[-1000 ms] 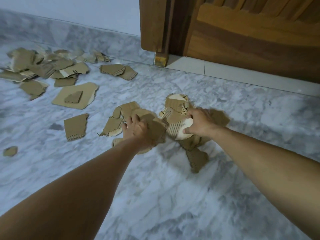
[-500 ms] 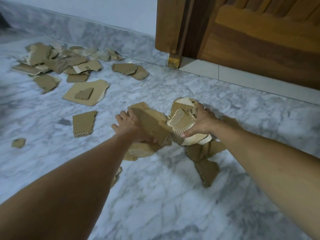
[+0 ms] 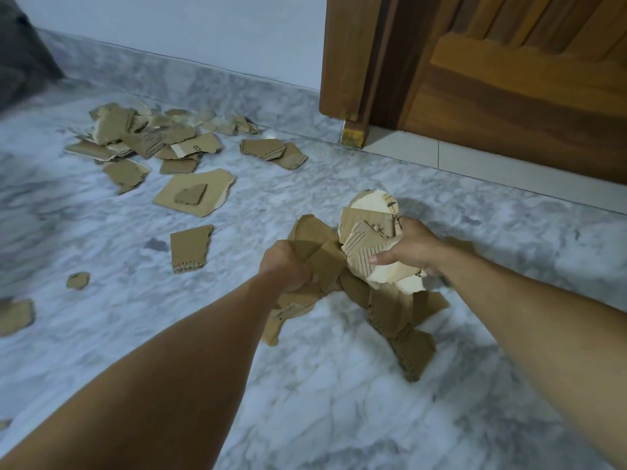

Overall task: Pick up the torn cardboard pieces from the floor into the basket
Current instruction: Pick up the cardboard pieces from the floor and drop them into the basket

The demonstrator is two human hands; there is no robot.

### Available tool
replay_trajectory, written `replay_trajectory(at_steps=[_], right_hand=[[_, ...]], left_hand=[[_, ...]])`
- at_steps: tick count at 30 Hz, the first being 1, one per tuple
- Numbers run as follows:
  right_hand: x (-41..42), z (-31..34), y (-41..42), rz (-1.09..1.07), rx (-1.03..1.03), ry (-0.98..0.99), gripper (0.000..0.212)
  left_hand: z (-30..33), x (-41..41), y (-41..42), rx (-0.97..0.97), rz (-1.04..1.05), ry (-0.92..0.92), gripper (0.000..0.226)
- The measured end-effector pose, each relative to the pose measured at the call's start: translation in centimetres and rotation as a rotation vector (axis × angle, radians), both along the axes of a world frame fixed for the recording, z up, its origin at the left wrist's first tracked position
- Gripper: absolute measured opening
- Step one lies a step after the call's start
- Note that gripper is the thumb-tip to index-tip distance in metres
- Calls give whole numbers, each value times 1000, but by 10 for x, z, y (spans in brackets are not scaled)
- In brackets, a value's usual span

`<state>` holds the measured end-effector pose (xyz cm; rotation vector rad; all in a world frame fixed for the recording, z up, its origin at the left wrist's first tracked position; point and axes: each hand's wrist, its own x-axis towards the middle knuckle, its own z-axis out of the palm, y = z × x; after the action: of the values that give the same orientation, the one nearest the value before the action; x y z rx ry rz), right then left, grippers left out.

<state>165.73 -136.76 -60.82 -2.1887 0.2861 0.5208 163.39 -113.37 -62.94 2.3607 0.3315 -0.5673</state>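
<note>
Left hand [image 3: 285, 266] clenched on brown cardboard scraps [image 3: 319, 249], right hand [image 3: 412, 247] gripping a pale cardboard bundle [image 3: 368, 245], more torn pieces [image 3: 149, 140] strewn across the marble floor [image 3: 339, 401]

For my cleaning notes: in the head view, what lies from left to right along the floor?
Small round cardboard scrap → rectangular torn cardboard piece → left hand → right hand.

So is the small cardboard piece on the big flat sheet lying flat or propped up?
Flat. The small cardboard piece lies face down on the big flat sheet, inside its edges.
</note>
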Motion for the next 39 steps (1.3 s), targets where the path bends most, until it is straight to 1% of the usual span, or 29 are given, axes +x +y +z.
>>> replay_trajectory(at_steps=[3,5,8,10,13,15,20,24,27,30,34,36,39], right_hand=[[4,25,8,70,-3,-14,57],[10,43,21,104,-24,-30,58],[19,75,51,124,21,-43,62],[22,101,77,132,79,-58,57],[23,152,129,168,147,-83,42],[24,181,162,207,163,-99,36],[20,254,262,292,229,-145,37],[11,295,345,359,228,-167,38],[-1,321,413,425,250,-176,40],[-16,341,479,467,276,-180,38],[-31,360,559,521,299,-178,45],[-44,368,594,531,294,-182,41],[-53,374,634,503,343,-160,27]], left_hand=[[20,-1,18,-64,51,-10,48],[39,-1,38,-79,62,-38,43],[78,0,74,-92,92,-94,43],[108,0,98,-124,137,-116,43],[159,-6,144,-161,211,-143,42],[191,-11,174,-164,247,-162,37],[263,-37,268,-126,346,-254,39],[306,-67,343,-92,429,-297,38],[331,-92,403,-79,483,-321,41],[349,-121,460,-56,567,-315,50],[367,-159,530,1,693,-329,57],[371,-176,557,40,752,-342,60],[373,-192,582,51,818,-333,59]])
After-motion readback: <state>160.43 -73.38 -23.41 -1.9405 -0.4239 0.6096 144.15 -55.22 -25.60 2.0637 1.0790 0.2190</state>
